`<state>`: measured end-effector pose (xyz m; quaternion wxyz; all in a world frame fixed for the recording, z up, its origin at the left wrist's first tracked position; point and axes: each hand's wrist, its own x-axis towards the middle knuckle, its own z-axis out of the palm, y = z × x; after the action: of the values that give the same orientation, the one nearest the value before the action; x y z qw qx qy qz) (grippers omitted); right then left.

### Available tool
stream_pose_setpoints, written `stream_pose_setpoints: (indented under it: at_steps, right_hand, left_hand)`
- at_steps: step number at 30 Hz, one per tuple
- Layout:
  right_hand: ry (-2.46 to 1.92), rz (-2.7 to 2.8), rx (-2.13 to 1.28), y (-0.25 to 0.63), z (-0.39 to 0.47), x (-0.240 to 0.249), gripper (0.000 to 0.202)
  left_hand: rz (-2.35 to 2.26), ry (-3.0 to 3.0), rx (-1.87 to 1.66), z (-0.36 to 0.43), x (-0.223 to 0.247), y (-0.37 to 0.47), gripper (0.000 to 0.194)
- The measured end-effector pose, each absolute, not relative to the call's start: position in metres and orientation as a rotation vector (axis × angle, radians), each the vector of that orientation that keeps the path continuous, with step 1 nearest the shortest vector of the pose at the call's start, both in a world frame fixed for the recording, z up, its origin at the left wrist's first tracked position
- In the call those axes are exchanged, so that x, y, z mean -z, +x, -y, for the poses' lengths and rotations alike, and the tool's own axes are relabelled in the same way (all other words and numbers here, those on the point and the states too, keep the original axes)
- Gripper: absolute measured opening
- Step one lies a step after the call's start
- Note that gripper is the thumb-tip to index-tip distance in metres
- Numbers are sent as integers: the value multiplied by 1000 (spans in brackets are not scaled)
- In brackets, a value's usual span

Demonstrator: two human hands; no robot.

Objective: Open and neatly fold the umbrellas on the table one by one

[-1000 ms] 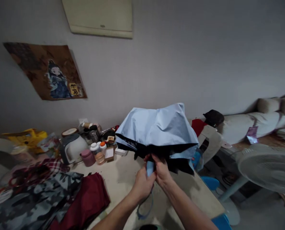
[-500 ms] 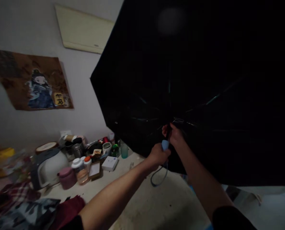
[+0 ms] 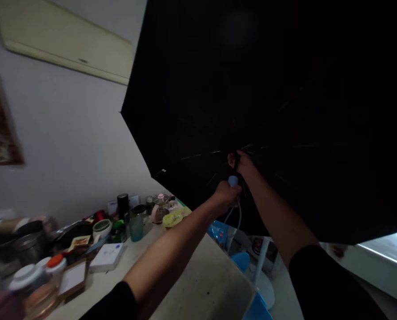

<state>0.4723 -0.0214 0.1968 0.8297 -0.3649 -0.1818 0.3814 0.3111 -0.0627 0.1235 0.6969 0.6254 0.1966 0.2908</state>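
A large black umbrella [image 3: 191, 89] is spread open and fills the upper right of the head view, its dark inside and thin ribs facing me. My left hand [image 3: 227, 195] is wrapped round its light blue handle [image 3: 233, 180], with a pale wrist strap [image 3: 239, 218] hanging below. Higher up, close to where the ribs meet, my right hand [image 3: 241, 162] is closed round the dark shaft. Its fingertips are dim against the black cloth.
A pale table [image 3: 198, 275] carries a white box [image 3: 107, 257], a teal cup [image 3: 136, 228], jars and a yellow packet [image 3: 175, 217] along the wall. Past its right edge stand blue objects [image 3: 256, 307] and a white pole [image 3: 262, 262]. An air conditioner [image 3: 65, 40] hangs upper left.
The view has turned to the right, so the wall picture has slid left and the table's right edge has come into sight. Both hands keep their hold on the umbrella.
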Motion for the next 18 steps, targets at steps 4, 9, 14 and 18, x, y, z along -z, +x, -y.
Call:
stream_pose_setpoints:
  at_steps: [4, 9, 14, 18]
  right_hand:
    - [-803, 405, -791, 466, 37, -178, 26]
    - [-822, 458, -788, 447, 52, -153, 25]
    - [-845, 497, -808, 425, 55, -135, 30]
    - [-861, 532, -825, 400, 59, -117, 30]
  left_hand:
    - [-373, 1337, -613, 71, -113, 301, 14]
    - [-329, 1271, -612, 75, -99, 293, 14]
    - [-337, 1221, -608, 75, -94, 288, 13]
    - [-369, 1189, -631, 73, -91, 280, 12]
